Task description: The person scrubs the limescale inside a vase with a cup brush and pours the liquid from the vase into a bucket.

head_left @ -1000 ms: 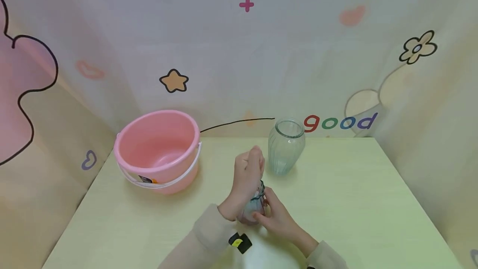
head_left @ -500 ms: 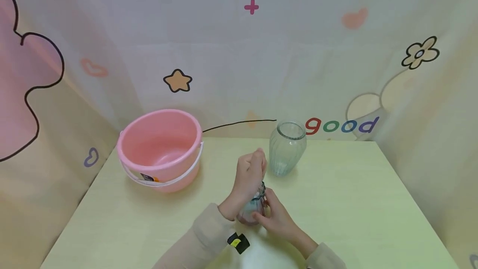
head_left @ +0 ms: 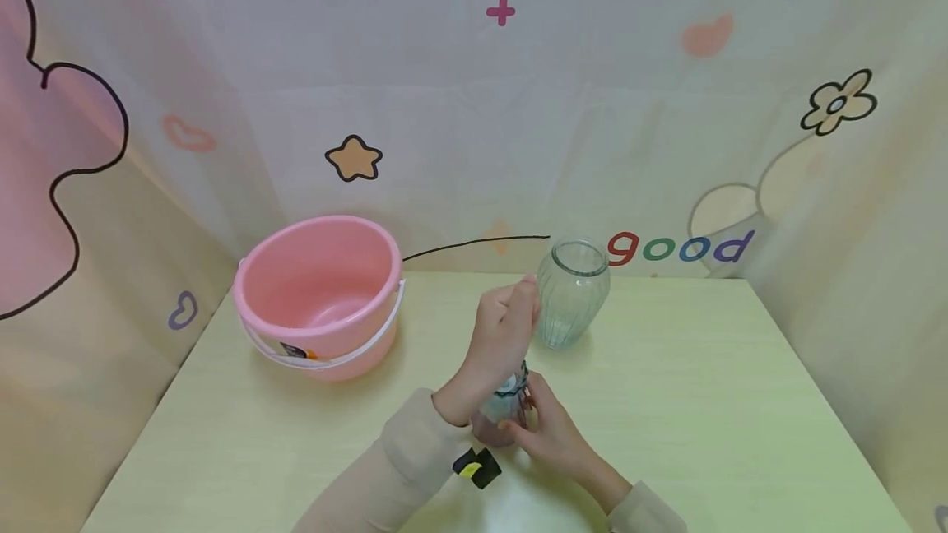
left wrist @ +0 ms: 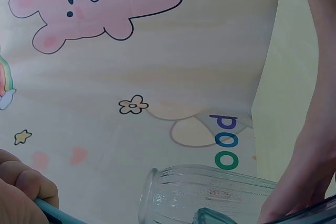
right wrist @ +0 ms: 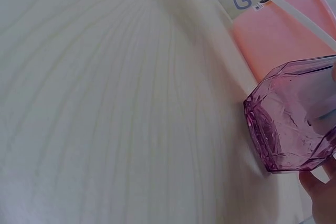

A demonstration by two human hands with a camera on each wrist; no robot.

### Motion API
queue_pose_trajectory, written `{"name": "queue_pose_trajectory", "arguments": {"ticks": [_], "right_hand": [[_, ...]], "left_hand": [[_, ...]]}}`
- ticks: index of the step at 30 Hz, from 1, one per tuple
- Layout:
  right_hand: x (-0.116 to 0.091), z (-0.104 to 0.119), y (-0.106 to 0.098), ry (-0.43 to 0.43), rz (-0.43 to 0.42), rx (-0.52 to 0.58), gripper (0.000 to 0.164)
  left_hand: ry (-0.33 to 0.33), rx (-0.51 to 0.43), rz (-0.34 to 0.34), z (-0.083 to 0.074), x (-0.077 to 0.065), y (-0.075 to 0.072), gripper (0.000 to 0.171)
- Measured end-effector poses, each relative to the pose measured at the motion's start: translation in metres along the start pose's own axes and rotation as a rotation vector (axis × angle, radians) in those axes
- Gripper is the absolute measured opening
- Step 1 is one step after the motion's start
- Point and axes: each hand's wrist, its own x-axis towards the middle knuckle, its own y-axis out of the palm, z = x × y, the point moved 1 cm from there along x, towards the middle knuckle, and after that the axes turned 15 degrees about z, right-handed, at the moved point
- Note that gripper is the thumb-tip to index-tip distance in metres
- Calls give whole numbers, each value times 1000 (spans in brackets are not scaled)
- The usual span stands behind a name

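Left fingers (left wrist: 41, 186) grip a teal rod (left wrist: 59, 215), right fingers (head_left: 542, 393) a vase (right wrist: 289, 121); 1 bucket (head_left: 311, 266), 1 jar (head_left: 573, 296) behind.

Desk (head_left: 704, 418): pale wood-grain face, smooth, low sheen. Bucket (head_left: 318, 266), back left corner: pink plastic, smooth, soft gloss; its handle (right wrist: 302, 20) is white plastic, smooth. Big jar (head_left: 572, 307), by back edge: clear greenish glass, glossy, vertically ribbed. Small jar (right wrist: 289, 121), toward front edge: tinted glass, purple at base, faceted, high gloss. Teal rod (left wrist: 59, 213): smooth, slight sheen, material unclear. Backdrop (head_left: 444, 97) behind back edge: printed cloth, matt, soft folds. Sleeve (head_left: 403, 455) over front edge: light cloth, matt, smooth-looking.
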Motion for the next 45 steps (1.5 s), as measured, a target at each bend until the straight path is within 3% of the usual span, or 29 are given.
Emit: {"name": "queue_pose_trajectory", "arguments": {"ticks": [15, 20, 25, 35, 42, 45], "right_hand": [[0, -2, 1, -22, -14, -3, 59], [-1, -2, 1, -21, -18, 2, 59], [-1, -1, 1, -8, -11, 6, 58], [2, 9, -2, 17, -7, -17, 61], [4, 39, -11, 19, -12, -8, 57], [3, 33, -8, 27, -20, -7, 60]], "left_hand": [[2, -78, 53, 0, -8, 0, 49], [-42, -150, 43, 7, -12, -1, 47], [-103, -143, 44, 20, -19, 2, 49], [-64, -183, 31, 25, -23, 4, 47], [-41, -152, 32, 24, -25, 5, 46], [-55, -165, 34, 22, -26, 6, 46]]}}
